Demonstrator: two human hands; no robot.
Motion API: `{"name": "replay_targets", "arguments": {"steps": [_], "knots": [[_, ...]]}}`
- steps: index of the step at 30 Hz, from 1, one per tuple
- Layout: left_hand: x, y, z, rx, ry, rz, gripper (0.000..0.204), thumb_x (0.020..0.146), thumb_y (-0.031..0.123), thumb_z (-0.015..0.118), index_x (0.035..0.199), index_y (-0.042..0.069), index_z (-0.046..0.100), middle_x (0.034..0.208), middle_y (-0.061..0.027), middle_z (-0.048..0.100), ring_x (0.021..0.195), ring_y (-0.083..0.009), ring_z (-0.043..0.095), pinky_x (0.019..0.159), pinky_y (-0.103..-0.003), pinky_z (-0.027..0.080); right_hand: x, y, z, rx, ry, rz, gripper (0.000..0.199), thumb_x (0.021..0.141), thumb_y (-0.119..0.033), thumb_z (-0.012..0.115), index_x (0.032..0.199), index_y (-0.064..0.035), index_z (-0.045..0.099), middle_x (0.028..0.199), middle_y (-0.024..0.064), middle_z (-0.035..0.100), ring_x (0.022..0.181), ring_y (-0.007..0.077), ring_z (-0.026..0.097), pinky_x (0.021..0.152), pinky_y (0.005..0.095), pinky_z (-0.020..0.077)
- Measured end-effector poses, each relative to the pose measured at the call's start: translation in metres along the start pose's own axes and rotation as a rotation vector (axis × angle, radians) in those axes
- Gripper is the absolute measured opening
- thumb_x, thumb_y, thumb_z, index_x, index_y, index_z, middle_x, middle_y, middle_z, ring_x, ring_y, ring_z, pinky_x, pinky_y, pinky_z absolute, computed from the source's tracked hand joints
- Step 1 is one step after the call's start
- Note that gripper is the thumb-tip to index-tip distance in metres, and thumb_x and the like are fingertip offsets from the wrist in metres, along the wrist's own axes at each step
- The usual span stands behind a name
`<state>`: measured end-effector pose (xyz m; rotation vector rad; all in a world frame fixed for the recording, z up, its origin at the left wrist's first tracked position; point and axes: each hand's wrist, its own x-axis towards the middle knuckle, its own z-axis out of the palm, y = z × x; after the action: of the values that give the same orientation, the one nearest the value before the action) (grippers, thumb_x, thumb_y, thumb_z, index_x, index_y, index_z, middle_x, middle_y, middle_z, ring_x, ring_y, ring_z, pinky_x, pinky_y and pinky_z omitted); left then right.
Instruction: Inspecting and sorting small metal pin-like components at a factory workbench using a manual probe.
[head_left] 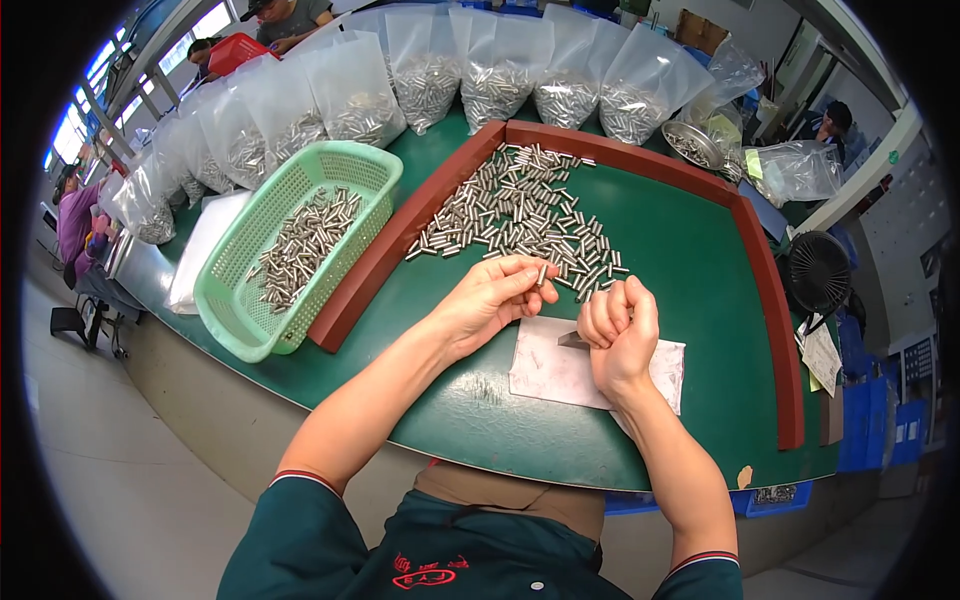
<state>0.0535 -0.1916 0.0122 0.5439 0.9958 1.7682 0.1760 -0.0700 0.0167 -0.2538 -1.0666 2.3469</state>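
Between the thumb and fingers of my left hand is a small silvery metal pin, pinched upright. Close on its right, my right hand is closed with its fingers curled in; what they hold is hidden. A dark grey flat piece pokes out beside those curled fingers, and I cannot tell whether it is gripped or lies below. Underneath is a stained whitish cloth or pad. Just beyond both hands, a loose heap of similar metal pins spreads over the green tabletop.
Dark red rails border the work area. Left of them stands a pale green perforated basket with more pins. Clear bags of pins line the back. A metal bowl and black fan are at right. Other people sit farther off.
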Motion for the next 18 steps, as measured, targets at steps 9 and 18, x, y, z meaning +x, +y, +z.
{"name": "replay_targets", "arguments": {"steps": [9, 18], "knots": [[-0.004, 0.008, 0.003, -0.026, 0.076, -0.068, 0.022, 0.087, 0.022, 0.051, 0.097, 0.002, 0.056, 0.087, -0.0077, 0.06, 0.072, -0.0097, 0.055, 0.067, -0.023, 0.045, 0.0, -0.001, 0.001, -0.002, -0.008, 0.006, 0.04, 0.089, -0.022, 0.032, 0.051, -0.0108, 0.025, 0.042, -0.0002, 0.023, 0.038, 0.0081, 0.016, 0.035, 0.024, 0.0156], [-0.012, 0.026, -0.017, 1.201, 0.37, 0.098, 0.015, 0.071, 0.014, 0.065, 0.074, 0.001, 0.059, 0.06, -0.004, 0.051, 0.054, -0.0119, 0.048, 0.053, -0.027, 0.039, 0.001, -0.001, 0.0, -0.012, -0.01, 0.008, 0.04, 0.089, -0.022, 0.031, 0.051, -0.011, 0.025, 0.041, -0.0004, 0.023, 0.038, 0.0083, 0.016, 0.036, 0.0241, 0.0154]]}}
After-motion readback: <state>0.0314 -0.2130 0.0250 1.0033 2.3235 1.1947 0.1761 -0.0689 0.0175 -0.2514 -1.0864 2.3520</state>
